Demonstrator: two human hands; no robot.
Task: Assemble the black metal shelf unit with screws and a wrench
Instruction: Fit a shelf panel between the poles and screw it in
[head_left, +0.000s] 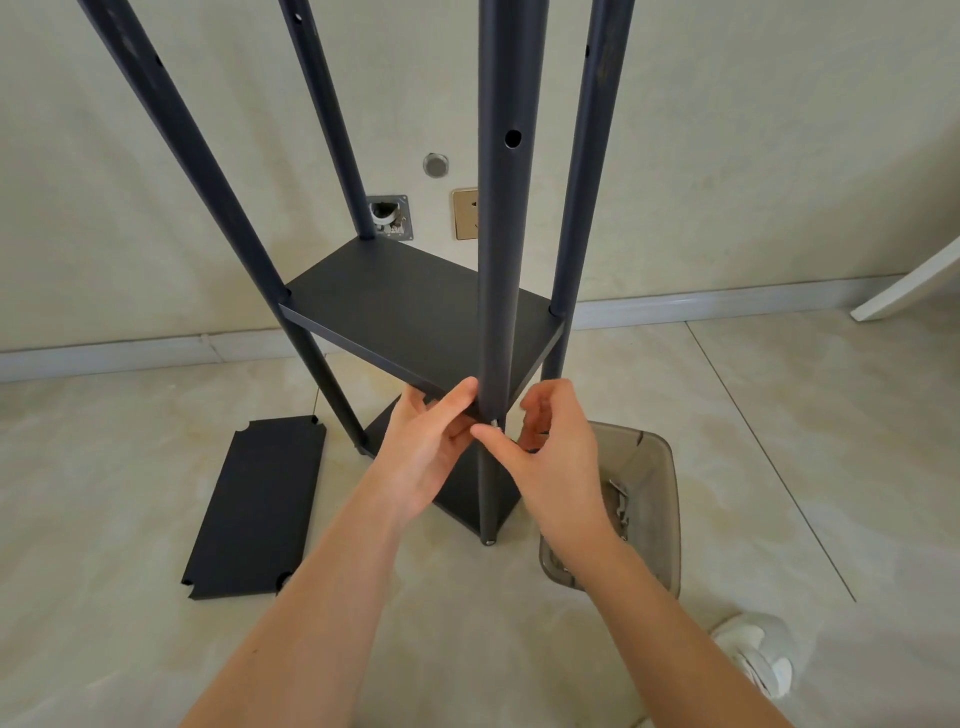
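shelf unit (415, 306) stands upright on floor by the wall. my left hand (426, 447) holds the shelf's front corner at the near post (501, 260); right hand (556, 457) grip pinched on a small screw (495, 423) there. spare panel (257, 506) lies flat to the left, bin (657, 499) on the right.

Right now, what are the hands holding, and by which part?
Left hand grips the shelf at its near corner, by the post. Right hand pinches a screw there.
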